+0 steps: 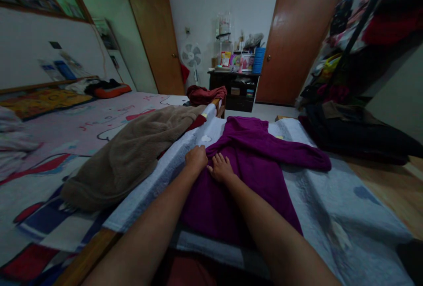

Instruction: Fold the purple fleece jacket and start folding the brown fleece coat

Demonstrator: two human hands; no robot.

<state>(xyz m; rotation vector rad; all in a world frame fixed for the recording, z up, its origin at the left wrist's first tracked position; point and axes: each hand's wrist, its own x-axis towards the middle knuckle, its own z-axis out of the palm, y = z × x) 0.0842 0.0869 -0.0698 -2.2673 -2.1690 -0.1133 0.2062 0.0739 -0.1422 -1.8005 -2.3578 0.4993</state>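
Note:
A purple long-sleeved garment (244, 167) lies spread on a pale blue-grey cloth (317, 202) in front of me. Its right sleeve reaches out to the right, while the left sleeve is not seen stretched out. At the garment's left edge, my left hand (197, 158) is closed on the purple fabric. My right hand (220, 168) rests flat on the garment just beside it, fingers spread, holding nothing. The two hands are close together but apart.
A brown fleece garment (132, 154) lies on the bed at left. Dark folded clothes (357, 131) are stacked at right. A reddish cloth (206, 94) hangs over a wooden bed end. Farther back stand a fan (191, 56) and a dark cabinet (234, 90).

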